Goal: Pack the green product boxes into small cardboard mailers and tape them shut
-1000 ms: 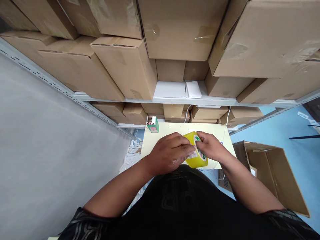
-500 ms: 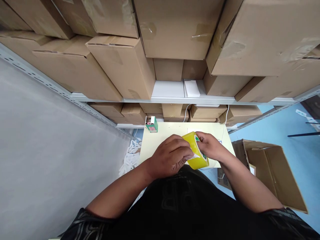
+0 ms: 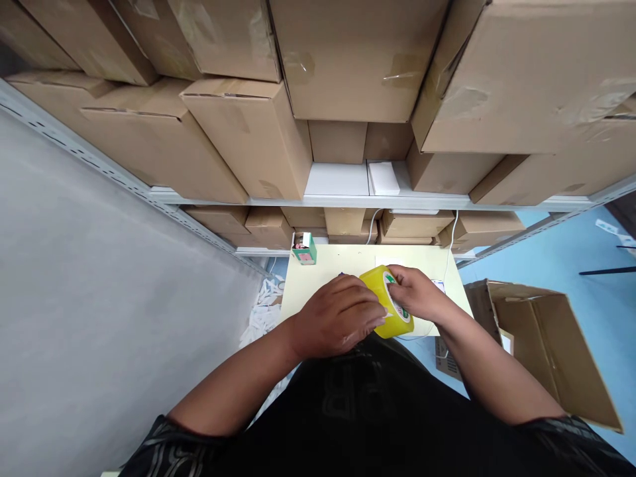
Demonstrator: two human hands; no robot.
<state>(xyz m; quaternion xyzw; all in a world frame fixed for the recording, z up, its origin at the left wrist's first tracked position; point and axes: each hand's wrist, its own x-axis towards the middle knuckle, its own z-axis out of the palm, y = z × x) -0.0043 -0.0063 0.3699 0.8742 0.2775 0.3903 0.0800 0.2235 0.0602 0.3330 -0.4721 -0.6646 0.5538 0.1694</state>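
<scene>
A wide roll of yellow packing tape [image 3: 395,326] is held in front of my body, above the near edge of the table. My right hand [image 3: 417,293] grips it from the right, with the thumb in the core, where a white and green label shows. On the left, my left hand [image 3: 340,315] lies closed against the tape's outer face, its fingertips pressed together at the surface. A small white bit shows beside those fingertips. My left thumb is mostly hidden.
A cream table [image 3: 313,278] carries a small green box [image 3: 304,248] at its far left corner. Shelves [image 3: 338,179] stacked with cardboard boxes stand behind. An open cardboard carton [image 3: 551,351] is at the right; white scraps [image 3: 261,311] lie at the left by the grey wall [image 3: 124,298].
My left fingers have come down closer on the roll, and the white bit at their tips is now mostly covered. The roll has shifted only slightly. The camera view has moved a little.
</scene>
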